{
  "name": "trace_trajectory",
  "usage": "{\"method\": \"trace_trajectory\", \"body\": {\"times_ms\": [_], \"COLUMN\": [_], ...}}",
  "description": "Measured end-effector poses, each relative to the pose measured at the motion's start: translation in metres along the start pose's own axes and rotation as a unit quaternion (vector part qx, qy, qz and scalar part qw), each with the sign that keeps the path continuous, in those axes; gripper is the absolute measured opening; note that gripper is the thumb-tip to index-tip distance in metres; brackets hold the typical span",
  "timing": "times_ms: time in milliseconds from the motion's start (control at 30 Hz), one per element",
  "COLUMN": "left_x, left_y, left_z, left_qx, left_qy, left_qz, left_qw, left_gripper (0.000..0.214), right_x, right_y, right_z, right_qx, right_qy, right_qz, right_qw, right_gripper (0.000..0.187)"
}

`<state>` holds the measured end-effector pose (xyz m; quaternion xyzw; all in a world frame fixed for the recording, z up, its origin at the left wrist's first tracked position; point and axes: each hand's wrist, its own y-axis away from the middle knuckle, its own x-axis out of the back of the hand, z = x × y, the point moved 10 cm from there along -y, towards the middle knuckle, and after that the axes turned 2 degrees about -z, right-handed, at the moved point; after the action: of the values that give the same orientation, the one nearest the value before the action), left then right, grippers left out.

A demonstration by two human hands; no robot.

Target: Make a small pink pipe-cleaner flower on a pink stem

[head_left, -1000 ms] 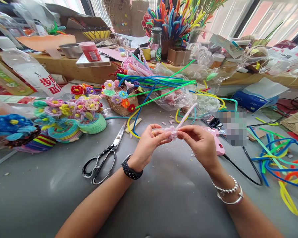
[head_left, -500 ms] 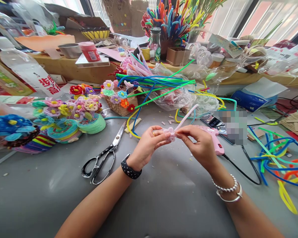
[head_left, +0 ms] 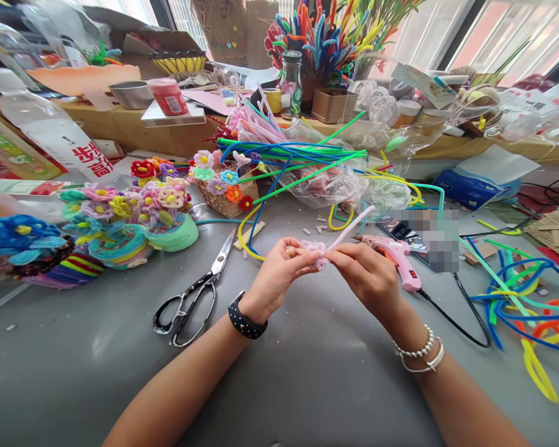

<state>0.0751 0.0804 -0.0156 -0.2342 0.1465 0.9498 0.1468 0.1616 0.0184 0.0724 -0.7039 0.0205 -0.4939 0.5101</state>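
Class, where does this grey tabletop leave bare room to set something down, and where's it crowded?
Nearly bare tabletop lies between left forearm and right forearm, this side of the lilac piece; and left of the left forearm, this side of the scissors. Crowded: tangled coloured stems at right, flower pots at left, green stems at back.

The right hand [head_left: 370,273] has turned slightly, uncovering the nozzle [head_left: 357,238] (hidden before) of the pink glue gun [head_left: 404,264].

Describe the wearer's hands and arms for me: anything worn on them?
The left hand has a gold-coloured ring, with a black, white-dotted band at the wrist. The right hand has a silvery beaded bracelet and smooth bangle at its wrist. No gloves or sleeves show.
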Motion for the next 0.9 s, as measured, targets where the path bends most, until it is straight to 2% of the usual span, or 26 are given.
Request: {"method": "trace_trajectory", "body": {"times_ms": [133, 233, 300, 400, 500, 567, 633, 700, 733, 767, 800, 833, 867, 900], "left_x": [0.000, -0.004, -0.007, -0.016, -0.031, -0.040, -0.048, -0.057, -0.059, -0.060, -0.056, -0.049, -0.039, -0.027], "left_y": [0.003, 0.012, 0.021, 0.041, 0.057, 0.063, 0.068, 0.072, 0.074, 0.074, 0.072, 0.068, 0.061, 0.052], "left_z": [0.019, 0.036, 0.046, 0.060, 0.065, 0.064, 0.062, 0.059, 0.058, 0.058, 0.060, 0.064, 0.068, 0.070], "left_qx": [-0.112, -0.204, -0.267, -0.379, -0.466, -0.504, -0.535, -0.563, -0.572, -0.572, -0.563, -0.544, -0.510, -0.466], "left_qy": [-0.075, -0.164, -0.245, -0.377, -0.482, -0.525, -0.546, -0.555, -0.556, -0.552, -0.542, -0.519, -0.485, -0.439], "left_qz": [0.018, 0.042, 0.069, 0.119, 0.132, 0.119, 0.092, 0.055, 0.039, 0.034, 0.042, 0.060, 0.081, 0.100], "left_qw": [0.991, 0.964, 0.929, 0.837, 0.730, 0.675, 0.638, 0.610, 0.603, 0.605, 0.623, 0.657, 0.705, 0.762], "left_gripper": [0.036, 0.033, 0.030, 0.025, 0.023, 0.022, 0.023, 0.025, 0.026, 0.027, 0.026, 0.026, 0.025, 0.025], "right_x": [-0.004, -0.004, -0.008, -0.021, -0.042, -0.057, -0.075, -0.093, -0.099, -0.102, -0.102, -0.100, -0.096, -0.090], "right_y": [-0.002, -0.003, -0.001, 0.008, 0.023, 0.034, 0.043, 0.048, 0.049, 0.048, 0.047, 0.046, 0.043, 0.041], "right_z": [-0.003, 0.002, 0.013, 0.030, 0.040, 0.042, 0.038, 0.023, 0.014, 0.006, 0.003, 0.005, 0.011, 0.019], "right_qx": [-0.010, -0.068, -0.151, -0.298, -0.421, -0.486, -0.535, -0.556, -0.556, -0.550, -0.542, -0.533, -0.523, -0.512], "right_qy": [0.024, -0.015, -0.087, -0.210, -0.353, -0.456, -0.562, -0.664, -0.703, -0.729, -0.742, -0.742, -0.729, -0.702], "right_qz": [-0.003, 0.019, 0.022, 0.008, -0.014, -0.017, -0.027, -0.074, -0.104, -0.124, -0.135, -0.138, -0.135, -0.128], "right_qw": [1.000, 0.997, 0.984, 0.931, 0.835, 0.745, 0.630, 0.495, 0.432, 0.388, 0.370, 0.381, 0.419, 0.478], "right_gripper": [0.017, 0.008, 0.005, 0.008, 0.013, 0.018, 0.023, 0.026, 0.027, 0.027, 0.026, 0.024, 0.023, 0.022]}}
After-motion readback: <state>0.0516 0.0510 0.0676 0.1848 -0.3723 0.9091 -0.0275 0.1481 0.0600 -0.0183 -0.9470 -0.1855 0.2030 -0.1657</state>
